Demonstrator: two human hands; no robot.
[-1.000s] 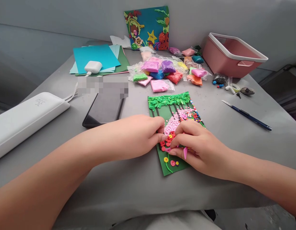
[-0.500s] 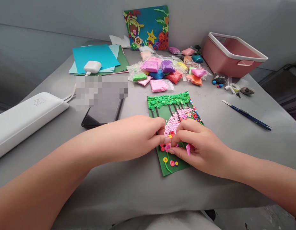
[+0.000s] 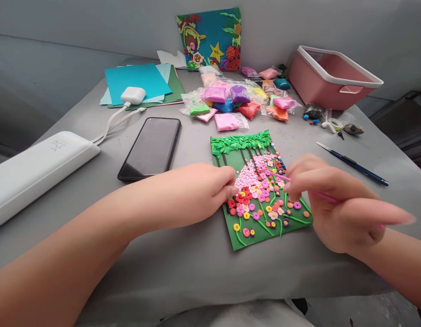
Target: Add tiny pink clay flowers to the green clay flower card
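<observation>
On the worktop (image 3: pixel 197 259), one flower picture (image 3: pixel 233 160) is laid flat, with its left edge touched by the left hand (image 3: pixel 210 193); this hand is clenched, thumb against curled fingers, and whether anything is pinched in it cannot be told. Over the picture's right side, one slim pink tool (image 3: pixel 282 176) is grasped by the blurred right hand (image 3: pixel 336 204), its tip pointed at the clay flowers. Left of the flower picture, one phone (image 3: pixel 152 147), one power bank (image 3: pixel 43 170), two white cables (image 3: pixel 110 125) and one white case (image 3: pixel 133 95) on coloured sheets (image 3: pixel 137 79) are seen. Behind it, more than a dozen clay packets (image 3: pixel 227 97) are heaped, too overlapped for an exact count, and one sea picture (image 3: pixel 210 38) is propped up. To its right, one knife (image 3: pixel 353 163) and one pink bin (image 3: pixel 329 81) are placed. Compared with half a second ago, the right hand has been drawn rightward, the lower flowers have been uncovered, and the left hand has been kept in place.
</observation>
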